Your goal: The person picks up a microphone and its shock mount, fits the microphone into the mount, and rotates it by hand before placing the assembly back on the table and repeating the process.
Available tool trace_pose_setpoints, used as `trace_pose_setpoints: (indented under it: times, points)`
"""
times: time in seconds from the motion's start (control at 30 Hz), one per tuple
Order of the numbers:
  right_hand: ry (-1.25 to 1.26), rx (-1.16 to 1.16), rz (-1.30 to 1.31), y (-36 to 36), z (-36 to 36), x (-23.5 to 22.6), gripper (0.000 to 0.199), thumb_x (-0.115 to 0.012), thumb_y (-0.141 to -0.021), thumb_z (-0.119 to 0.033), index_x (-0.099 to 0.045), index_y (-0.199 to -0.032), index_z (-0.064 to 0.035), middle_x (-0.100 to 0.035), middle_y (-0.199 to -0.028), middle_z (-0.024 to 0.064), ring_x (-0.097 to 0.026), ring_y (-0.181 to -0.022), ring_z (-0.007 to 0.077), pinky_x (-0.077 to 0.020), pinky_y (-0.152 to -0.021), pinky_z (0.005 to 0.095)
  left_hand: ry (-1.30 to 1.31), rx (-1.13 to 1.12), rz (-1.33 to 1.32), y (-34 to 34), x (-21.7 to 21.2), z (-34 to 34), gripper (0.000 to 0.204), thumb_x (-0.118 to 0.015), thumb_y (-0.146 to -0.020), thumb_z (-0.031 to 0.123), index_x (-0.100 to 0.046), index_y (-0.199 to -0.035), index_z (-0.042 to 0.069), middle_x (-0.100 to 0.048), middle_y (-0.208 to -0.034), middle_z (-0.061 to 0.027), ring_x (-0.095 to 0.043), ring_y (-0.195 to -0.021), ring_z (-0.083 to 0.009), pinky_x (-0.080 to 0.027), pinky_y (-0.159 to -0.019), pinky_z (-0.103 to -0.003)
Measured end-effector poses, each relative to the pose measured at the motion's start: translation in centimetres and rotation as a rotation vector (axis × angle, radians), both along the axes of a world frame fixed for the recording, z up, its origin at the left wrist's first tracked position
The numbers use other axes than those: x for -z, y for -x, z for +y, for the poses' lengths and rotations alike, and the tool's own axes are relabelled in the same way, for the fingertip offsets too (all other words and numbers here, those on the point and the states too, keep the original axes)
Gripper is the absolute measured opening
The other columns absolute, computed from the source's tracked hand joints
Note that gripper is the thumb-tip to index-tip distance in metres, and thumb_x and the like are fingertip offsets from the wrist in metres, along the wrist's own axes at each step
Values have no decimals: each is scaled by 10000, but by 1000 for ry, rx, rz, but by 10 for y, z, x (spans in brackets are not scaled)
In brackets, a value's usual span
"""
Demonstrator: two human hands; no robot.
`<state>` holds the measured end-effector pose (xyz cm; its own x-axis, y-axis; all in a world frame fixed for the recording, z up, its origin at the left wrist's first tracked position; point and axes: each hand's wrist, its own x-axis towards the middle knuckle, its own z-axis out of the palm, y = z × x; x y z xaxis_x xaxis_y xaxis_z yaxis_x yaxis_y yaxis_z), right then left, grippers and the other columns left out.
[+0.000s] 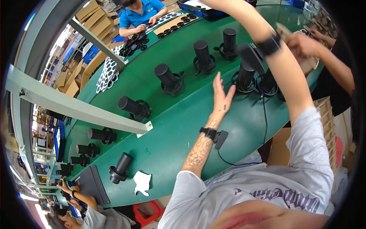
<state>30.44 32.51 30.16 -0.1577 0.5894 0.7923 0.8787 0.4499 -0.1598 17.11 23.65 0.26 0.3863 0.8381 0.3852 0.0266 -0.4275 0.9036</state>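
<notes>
My left hand (222, 95) is raised over the green table (179, 122), open, fingers spread, holding nothing. A black band with a small device (218, 137) sits on that wrist. The nearest thing is a black cylinder on a ring base (244, 76), just to the hand's right. More such black cylinders (202, 57) stand in a row along the table. My right arm reaches up and away, with a black band at the wrist (270, 45). My right hand (244, 19) runs to the top edge, where its fingers are cut off.
A grey metal beam (76, 107) crosses the left side. A white cloth (142, 182) and a black tray (91, 183) lie at the near left. A person in blue (139, 13) works at the far end; another person's hands (305, 44) hold a cardboard tray at right.
</notes>
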Motion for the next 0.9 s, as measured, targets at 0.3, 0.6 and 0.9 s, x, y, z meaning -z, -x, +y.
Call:
trace_pose_setpoints:
  times: [0.3,0.6,0.9]
  points:
    - [887,636,-349,-35,79,94,741,-674,-749,-573,-572,-1257,-44,-587,-1239,227,-561,-1160,348,-482,-942,452,264,-204,-132,132,8,0,408,-552,-951,119,-443,-1329,15,-593,-1144,-133,-646,-863,-154,-553,-724,-286]
    - [676,238,-915,-46,38,102,1095,-825,-664,-245,-143,-1520,-255,-559,-1270,154,-634,-946,329,-536,-768,425,87,-184,179,125,11,6,294,-528,-914,45,-568,-1205,55,-645,-1044,-67,-640,-760,-121,-530,-684,-268]
    - [677,-55,-881,8,10,83,934,-829,-648,-292,-346,-1447,-321,-613,-1121,101,-642,-895,326,-528,-748,413,103,-213,227,126,-1,9,238,-561,-880,93,-626,-1109,96,-678,-956,-40,-635,-737,-155,-510,-703,-298]
